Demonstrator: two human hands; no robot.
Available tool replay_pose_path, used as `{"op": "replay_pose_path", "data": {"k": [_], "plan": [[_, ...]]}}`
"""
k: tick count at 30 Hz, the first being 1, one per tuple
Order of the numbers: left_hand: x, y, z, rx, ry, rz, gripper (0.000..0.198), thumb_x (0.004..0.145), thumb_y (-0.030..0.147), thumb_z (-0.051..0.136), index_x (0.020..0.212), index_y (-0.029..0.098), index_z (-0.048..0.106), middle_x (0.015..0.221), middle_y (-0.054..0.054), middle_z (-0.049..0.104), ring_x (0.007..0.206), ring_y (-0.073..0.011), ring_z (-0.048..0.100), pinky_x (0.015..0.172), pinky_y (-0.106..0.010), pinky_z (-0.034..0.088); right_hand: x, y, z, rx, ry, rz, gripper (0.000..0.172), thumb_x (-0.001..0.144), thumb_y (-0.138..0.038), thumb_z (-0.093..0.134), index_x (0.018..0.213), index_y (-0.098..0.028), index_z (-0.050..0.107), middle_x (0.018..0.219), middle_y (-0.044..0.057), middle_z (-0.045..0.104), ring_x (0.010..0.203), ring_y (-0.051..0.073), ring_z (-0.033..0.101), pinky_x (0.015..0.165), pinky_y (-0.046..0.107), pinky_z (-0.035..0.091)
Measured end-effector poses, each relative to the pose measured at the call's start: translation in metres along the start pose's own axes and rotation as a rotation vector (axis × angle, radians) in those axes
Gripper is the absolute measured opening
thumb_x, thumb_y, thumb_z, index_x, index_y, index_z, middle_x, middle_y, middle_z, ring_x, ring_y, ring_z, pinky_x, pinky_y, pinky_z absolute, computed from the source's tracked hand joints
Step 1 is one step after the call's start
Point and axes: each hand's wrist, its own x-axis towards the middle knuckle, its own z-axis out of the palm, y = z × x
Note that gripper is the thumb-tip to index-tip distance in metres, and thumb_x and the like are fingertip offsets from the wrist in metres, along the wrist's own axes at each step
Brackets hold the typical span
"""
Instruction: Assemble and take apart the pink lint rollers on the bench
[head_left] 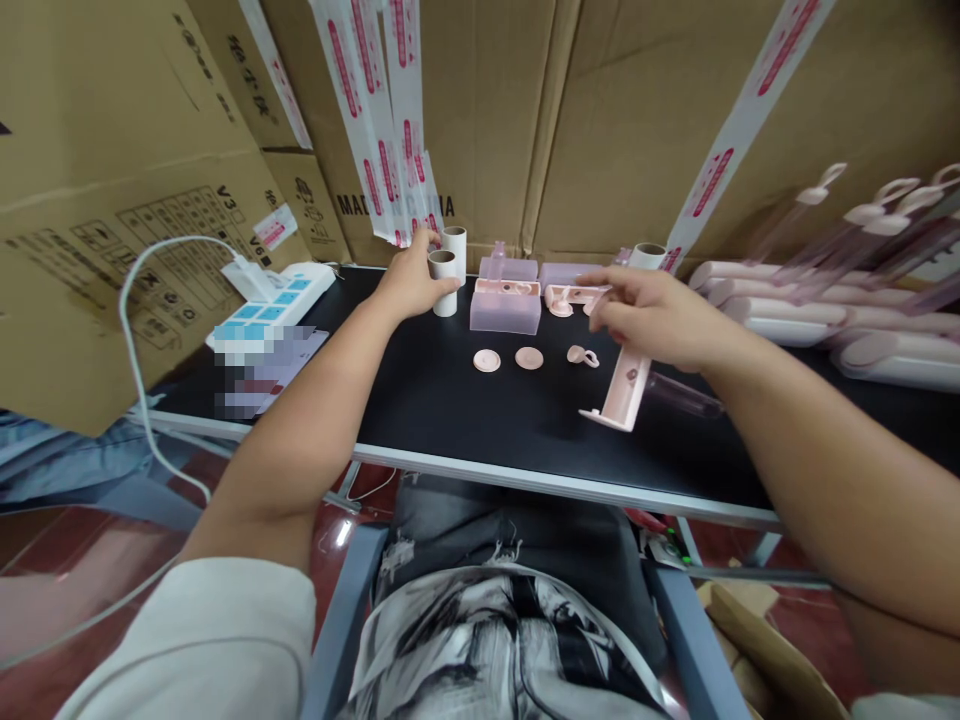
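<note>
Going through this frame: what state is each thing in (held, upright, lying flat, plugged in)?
left hand: closed around the front white tube
front white tube: upright, gripped
rear white tube: upright, not held
right hand: holding the pink bracket
pink bracket: held tilted
pink discs: lying flat, untouched
power strip: white plug inserted

On the tabletop (450, 430) a box (504, 312) sits toward the rear. Two tubes (445, 288) stand at its nine o'clock, the left hand (409, 285) around them, and a power strip (274, 305) lies farther that way. Two discs (487, 360) lie at the box's six o'clock and a clip (583, 355) at four. Just beyond the clip, the right hand (652, 318) holds a bracket (626, 388). Cartons (480, 120) stand behind, at twelve.
</note>
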Motion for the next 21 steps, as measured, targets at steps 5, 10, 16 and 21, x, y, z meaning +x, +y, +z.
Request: {"op": "replay_pose_path", "data": {"k": [5, 10, 16, 21], "plan": [[-0.015, 0.047, -0.007, -0.127, 0.206, 0.147, 0.05, 0.091, 0.044, 0.082, 0.134, 0.028, 0.06, 0.14, -0.015, 0.066, 0.145, -0.0381, 0.057, 0.115, -0.055, 0.053, -0.004, -0.005, 0.005, 0.135, 0.249, -0.121, 0.044, 0.087, -0.027, 0.066, 0.13, -0.021, 0.075, 0.087, 0.006, 0.073, 0.069, 0.022, 0.062, 0.064, 0.037, 0.051], [-0.064, 0.128, 0.018, -0.49, -0.403, 0.189, 0.048, 0.107, 0.067, 0.057, 0.12, 0.022, 0.065, 0.101, -0.008, 0.074, 0.098, -0.0257, 0.076, 0.084, -0.041, 0.063, -0.028, -0.022, 0.029, 0.1, 0.399, -0.271, 0.04, 0.1, -0.043, 0.06, 0.136, -0.028, 0.069, 0.106, 0.011, 0.072, 0.092, 0.029, 0.07, 0.08, 0.044, 0.059], [-0.094, 0.147, 0.041, -0.898, -1.082, 0.067, 0.063, 0.096, 0.079, 0.07, 0.12, 0.022, 0.062, 0.094, -0.007, 0.079, 0.08, -0.0217, 0.08, 0.074, -0.037, 0.066, -0.039, -0.025, 0.037, 0.099, 0.482, -0.383, 0.056, 0.107, -0.07, 0.05, 0.146, -0.031, 0.06, 0.132, 0.016, 0.067, 0.111, 0.033, 0.07, 0.087, 0.046, 0.061], [-0.079, 0.128, 0.015, -0.92, -0.826, 0.055, 0.07, 0.088, 0.078, 0.081, 0.133, 0.026, 0.066, 0.093, -0.005, 0.078, 0.085, -0.0243, 0.082, 0.077, -0.042, 0.068, -0.029, -0.017, 0.012, 0.046, 0.119, -0.465, 0.065, 0.106, -0.078, 0.048, 0.141, -0.027, 0.066, 0.124, 0.013, 0.074, 0.099, 0.029, 0.071, 0.089, 0.043, 0.058]]}}
